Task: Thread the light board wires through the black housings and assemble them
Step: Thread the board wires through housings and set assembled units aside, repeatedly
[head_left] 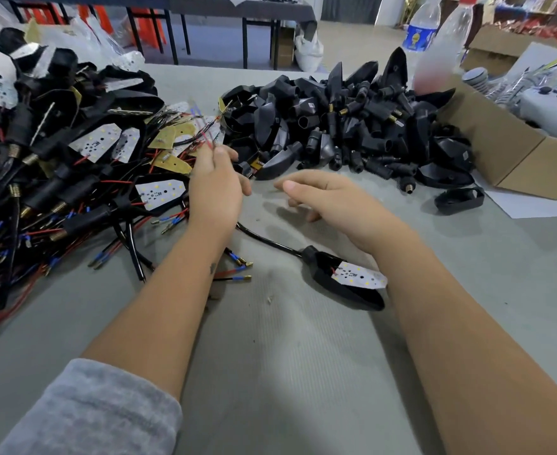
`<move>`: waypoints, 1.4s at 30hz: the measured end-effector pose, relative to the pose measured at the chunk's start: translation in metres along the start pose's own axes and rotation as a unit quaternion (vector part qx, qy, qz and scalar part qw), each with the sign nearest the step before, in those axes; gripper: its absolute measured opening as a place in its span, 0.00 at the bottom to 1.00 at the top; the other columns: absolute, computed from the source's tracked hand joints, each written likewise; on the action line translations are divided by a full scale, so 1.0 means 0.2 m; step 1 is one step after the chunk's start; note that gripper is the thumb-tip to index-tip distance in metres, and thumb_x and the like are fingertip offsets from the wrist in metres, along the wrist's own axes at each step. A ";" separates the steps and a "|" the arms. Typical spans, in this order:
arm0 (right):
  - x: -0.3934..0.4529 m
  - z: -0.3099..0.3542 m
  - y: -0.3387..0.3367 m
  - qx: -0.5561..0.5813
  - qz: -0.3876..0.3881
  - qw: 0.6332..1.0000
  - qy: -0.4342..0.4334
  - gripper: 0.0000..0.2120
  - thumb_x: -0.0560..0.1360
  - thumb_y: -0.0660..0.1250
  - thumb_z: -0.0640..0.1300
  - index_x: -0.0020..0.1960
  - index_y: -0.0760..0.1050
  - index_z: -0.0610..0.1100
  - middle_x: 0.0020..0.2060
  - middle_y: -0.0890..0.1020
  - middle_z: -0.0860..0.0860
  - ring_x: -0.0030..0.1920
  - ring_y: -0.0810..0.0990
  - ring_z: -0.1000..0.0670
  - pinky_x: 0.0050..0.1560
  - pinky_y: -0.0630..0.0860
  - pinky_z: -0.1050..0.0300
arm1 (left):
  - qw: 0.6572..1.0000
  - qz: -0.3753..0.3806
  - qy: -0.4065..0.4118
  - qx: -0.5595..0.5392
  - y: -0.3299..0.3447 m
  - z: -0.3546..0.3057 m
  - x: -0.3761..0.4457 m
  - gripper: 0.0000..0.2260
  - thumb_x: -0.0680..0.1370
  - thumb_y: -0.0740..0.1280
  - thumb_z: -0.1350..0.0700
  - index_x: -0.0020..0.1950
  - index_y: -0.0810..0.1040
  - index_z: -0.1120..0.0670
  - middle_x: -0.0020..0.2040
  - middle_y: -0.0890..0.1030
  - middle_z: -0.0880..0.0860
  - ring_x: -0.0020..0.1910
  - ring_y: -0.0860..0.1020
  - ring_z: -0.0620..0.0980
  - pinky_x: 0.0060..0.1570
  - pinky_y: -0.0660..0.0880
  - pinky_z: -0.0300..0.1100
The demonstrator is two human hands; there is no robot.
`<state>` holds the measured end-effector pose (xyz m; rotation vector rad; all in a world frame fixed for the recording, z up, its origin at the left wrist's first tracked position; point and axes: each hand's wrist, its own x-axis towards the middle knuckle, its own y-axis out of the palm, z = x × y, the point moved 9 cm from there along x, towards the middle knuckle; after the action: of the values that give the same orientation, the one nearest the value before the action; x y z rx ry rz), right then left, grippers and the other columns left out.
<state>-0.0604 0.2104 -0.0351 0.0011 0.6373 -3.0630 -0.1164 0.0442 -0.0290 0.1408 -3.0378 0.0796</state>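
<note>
Grey table [270, 372] carries all parts. Far L: large heap of finished assys [40, 152], boards seated in housings, red/black leads trailing. Far ctr-R: pile of empty black housings [336, 126]. R edge: cardboard box [506, 152], two plastic bottles [434, 37] behind it. Near ctr: one assembled unit [342, 280], white light board [359, 275] sitting in its housing, black lead running L under the forearm. Left hand [214, 188] raised at heap edge, pinching thin red/black wires [204, 133] at fingertips. Right hand [323, 195] just beside it, fingers loosely extended, holding nothing.
</note>
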 end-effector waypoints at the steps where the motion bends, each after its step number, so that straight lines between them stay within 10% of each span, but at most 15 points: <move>1: 0.02 0.01 0.01 -0.020 0.004 1.000 0.001 0.12 0.79 0.64 0.54 0.61 0.78 0.55 0.45 0.79 0.62 0.49 0.76 0.61 0.48 0.71 0.65 | 0.999 0.007 0.019 0.035 0.01 -0.01 0.00 0.13 0.83 0.50 0.53 0.43 0.70 0.48 0.22 0.75 0.48 0.22 0.68 0.44 0.28 0.67 0.39; 9: 0.21 0.01 -0.15 -0.239 0.003 0.971 0.006 0.31 0.78 0.66 0.54 0.77 0.58 0.53 0.78 0.46 0.51 0.71 0.64 0.47 0.68 0.62 0.57 | 0.994 -0.017 0.062 0.087 0.00 -0.03 0.01 0.16 0.80 0.53 0.51 0.36 0.74 0.51 0.23 0.76 0.49 0.22 0.67 0.43 0.30 0.64 0.43; 14: 0.28 0.02 -0.28 -0.390 -0.085 0.917 0.008 0.32 0.79 0.63 0.51 0.78 0.53 0.58 0.74 0.58 0.45 0.58 0.74 0.42 0.60 0.72 0.49 | 0.978 0.015 0.092 0.188 0.04 -0.04 0.00 0.16 0.79 0.56 0.53 0.36 0.77 0.58 0.28 0.75 0.53 0.26 0.68 0.47 0.30 0.65 0.44; 20: 0.33 -0.01 -0.24 -0.433 -0.079 0.897 0.039 0.27 0.80 0.59 0.54 0.77 0.58 0.53 0.72 0.65 0.46 0.68 0.67 0.39 0.64 0.70 0.43 | 0.957 0.021 0.124 0.260 0.06 -0.04 0.00 0.09 0.82 0.56 0.55 0.48 0.74 0.53 0.38 0.78 0.48 0.34 0.73 0.44 0.35 0.66 0.45; 24: 0.26 0.06 -0.32 -0.350 -0.204 0.914 -0.004 0.10 0.78 0.64 0.51 0.56 0.80 0.52 0.52 0.80 0.53 0.55 0.78 0.45 0.47 0.74 0.53 | 0.931 0.047 0.201 0.302 0.11 -0.10 -0.04 0.08 0.83 0.56 0.57 0.49 0.73 0.55 0.43 0.80 0.52 0.43 0.75 0.52 0.41 0.66 0.45; 29: 0.17 0.07 -0.33 -0.359 -0.263 0.896 -0.001 0.04 0.72 0.70 0.44 0.40 0.78 0.50 0.36 0.76 0.57 0.45 0.79 0.47 0.38 0.70 0.57 | 0.905 0.092 0.256 0.327 0.21 -0.14 -0.10 0.10 0.84 0.56 0.59 0.55 0.75 0.60 0.53 0.80 0.56 0.53 0.77 0.55 0.52 0.70 0.49; 34: 0.03 0.05 -0.31 -0.092 -0.356 0.929 -0.035 0.14 0.71 0.73 0.47 0.39 0.66 0.50 0.33 0.75 0.55 0.33 0.72 0.57 0.35 0.67 0.59 | 0.908 0.108 0.249 0.319 0.20 -0.14 -0.12 0.11 0.84 0.56 0.53 0.51 0.74 0.57 0.33 0.72 0.47 0.34 0.71 0.51 0.37 0.64 0.50; 38: 0.01 -0.05 -0.16 0.263 -0.300 0.917 -0.008 0.09 0.78 0.67 0.38 0.58 0.74 0.40 0.40 0.82 0.43 0.34 0.75 0.53 0.39 0.74 0.61 | 0.885 0.123 0.301 0.334 0.22 -0.20 -0.17 0.12 0.84 0.57 0.51 0.47 0.74 0.56 0.38 0.76 0.52 0.41 0.74 0.55 0.39 0.67 0.50; 42: 0.02 -0.05 -0.04 0.439 -0.217 0.872 -0.005 0.06 0.82 0.58 0.36 0.51 0.74 0.39 0.39 0.81 0.46 0.34 0.77 0.53 0.39 0.78 0.63 | 0.873 0.134 0.320 0.342 0.24 -0.20 -0.19 0.13 0.83 0.58 0.50 0.51 0.79 0.56 0.40 0.79 0.51 0.41 0.76 0.53 0.39 0.70 0.49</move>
<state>-0.0648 0.2220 -0.0417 -0.1682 -0.9156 -3.4321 -0.0800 0.0975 0.0040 -0.2197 -2.2151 1.0011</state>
